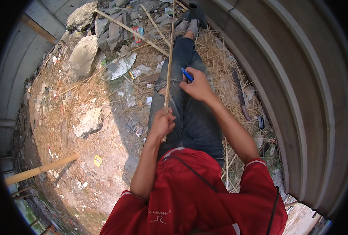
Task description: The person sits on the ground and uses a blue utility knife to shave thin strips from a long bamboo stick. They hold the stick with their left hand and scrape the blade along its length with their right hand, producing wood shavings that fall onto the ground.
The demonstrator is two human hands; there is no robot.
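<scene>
My left hand [163, 123] is closed round the lower part of a long, thin wooden stick [169, 78]. The stick runs upward over my outstretched legs in dark, torn jeans [197, 117], past the top of the picture. To the right of it, above my thigh, my right hand [197, 85] grips a slim blue cutter [187, 75]. Its narrow tip points up and left toward the stick, with a gap between them. Most of the cutter's handle is hidden by my fingers.
Corrugated metal sheeting [283, 78] rises close on my right. A dark rod [241, 94] lies on straw beside my leg. Ahead left are large stones [83, 56], loose sticks [132, 32] and litter. A bamboo pole [42, 169] juts in from the left.
</scene>
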